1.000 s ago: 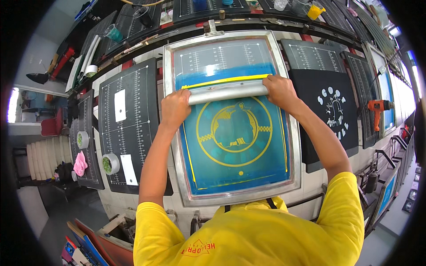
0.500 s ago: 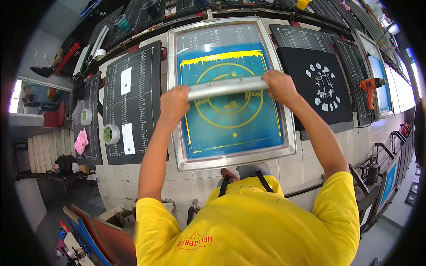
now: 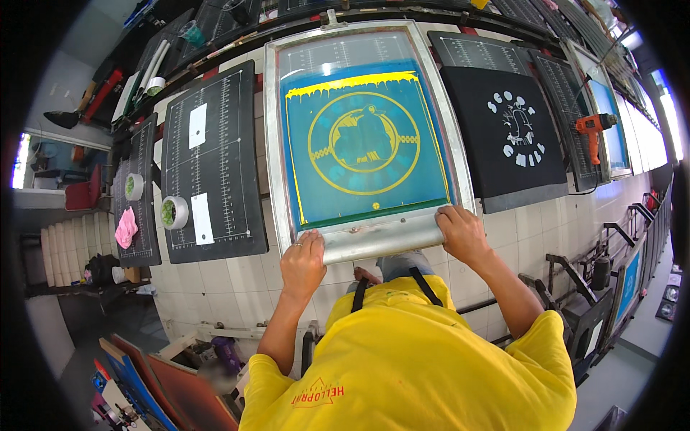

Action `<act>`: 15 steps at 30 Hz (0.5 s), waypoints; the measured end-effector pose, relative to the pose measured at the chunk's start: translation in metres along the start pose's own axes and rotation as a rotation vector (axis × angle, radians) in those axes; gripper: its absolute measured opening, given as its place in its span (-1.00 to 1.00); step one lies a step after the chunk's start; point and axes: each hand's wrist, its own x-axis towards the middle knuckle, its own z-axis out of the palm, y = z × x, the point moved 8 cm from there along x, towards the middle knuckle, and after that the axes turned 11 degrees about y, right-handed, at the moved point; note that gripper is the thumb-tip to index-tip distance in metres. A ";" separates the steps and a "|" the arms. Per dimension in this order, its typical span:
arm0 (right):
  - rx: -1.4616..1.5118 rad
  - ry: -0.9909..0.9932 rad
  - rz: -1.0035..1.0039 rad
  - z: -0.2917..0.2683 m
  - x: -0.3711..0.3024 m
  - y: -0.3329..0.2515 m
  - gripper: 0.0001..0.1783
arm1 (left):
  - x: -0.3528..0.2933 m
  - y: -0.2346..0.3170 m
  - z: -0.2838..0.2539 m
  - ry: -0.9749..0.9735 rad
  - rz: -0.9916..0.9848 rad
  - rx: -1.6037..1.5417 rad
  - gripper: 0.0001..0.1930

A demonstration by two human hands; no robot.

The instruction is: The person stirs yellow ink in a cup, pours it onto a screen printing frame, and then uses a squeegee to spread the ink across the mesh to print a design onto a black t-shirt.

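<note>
A metal-framed printing screen [image 3: 272, 144] lies flat on the white tiled table in front of me. Its blue mesh [image 3: 363, 144] carries a round yellow design, with a band of yellow ink [image 3: 352, 82] along the far end. A long metal squeegee [image 3: 381, 241] lies across the near end of the screen. My left hand [image 3: 302, 262] grips its left end. My right hand [image 3: 463, 233] grips its right end.
A black ruled board [image 3: 215, 165] lies left of the screen, with two tape rolls [image 3: 175, 212] and a pink cloth [image 3: 126, 228] beyond it. A black shirt with a white print [image 3: 514, 129] lies to the right, and an orange drill [image 3: 593, 129] past it.
Both hands have drawn the squeegee from the middle of the mesh down to the near end. The yellow design now shows uncovered.
</note>
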 end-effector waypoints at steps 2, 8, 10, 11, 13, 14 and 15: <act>-0.018 0.031 -0.022 0.009 0.005 0.006 -0.74 | 0.005 -0.005 0.007 0.007 0.010 0.000 -0.61; -0.012 -0.028 -0.019 0.033 0.076 0.039 -0.70 | 0.083 -0.041 0.029 -0.020 0.093 0.046 -0.68; -0.024 -0.020 -0.045 0.040 0.109 0.053 -0.65 | 0.113 -0.059 0.042 -0.003 0.109 0.045 -0.66; -0.039 -0.010 -0.047 0.045 0.124 0.062 -0.65 | 0.130 -0.068 0.048 0.007 0.117 0.046 -0.65; -0.067 0.008 -0.049 0.057 0.153 0.081 -0.65 | 0.163 -0.084 0.060 0.027 0.123 0.043 -0.66; -0.082 0.015 -0.053 0.061 0.169 0.089 -0.68 | 0.179 -0.093 0.067 0.041 0.125 0.043 -0.66; -0.088 0.017 -0.054 0.066 0.184 0.098 -0.69 | 0.194 -0.101 0.073 0.054 0.128 0.042 -0.66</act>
